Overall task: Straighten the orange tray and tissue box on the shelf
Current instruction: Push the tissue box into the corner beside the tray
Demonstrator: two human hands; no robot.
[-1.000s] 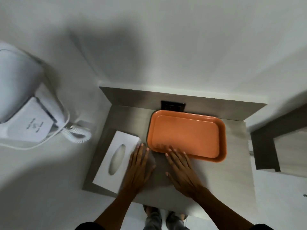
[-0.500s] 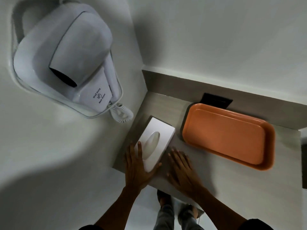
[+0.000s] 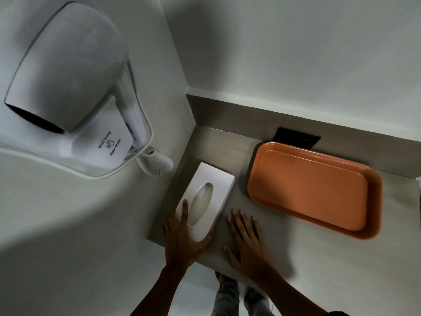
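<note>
- Since 0.5 s ago: little real movement; left hand [image 3: 182,238] keeps its hold on the box [image 3: 206,199], right hand [image 3: 247,240] stays flat beside it. View closer/tilted, layout same.
- Box: white, lower centre of frame, on the shelf [image 3: 319,265] near its left end, by the side wall. Sits slanted vs shelf front edge.
- Tray [image 3: 314,190]: orange, centre-right of frame, back part of shelf, just in front of a dark wall plate [image 3: 296,137]. Apart from box, not touched by either hand. Whether square to the back wall: can't tell, lens distortion.
- Left hand: spread, index finger along box top beside the oval slot, thumb hooked round the near right corner.
- Right hand: fingers spread, palm down on bare shelf between box and tray, holding nothing.
- Handling (judgement): box prob. light, thin card, dents if squeezed; better pushed at corners/sides, slides easily. Tray looks stiff, smooth plastic, light; nudge by the rim.
- Dryer [image 3: 68,87] upper left, on wall, not involved.
</note>
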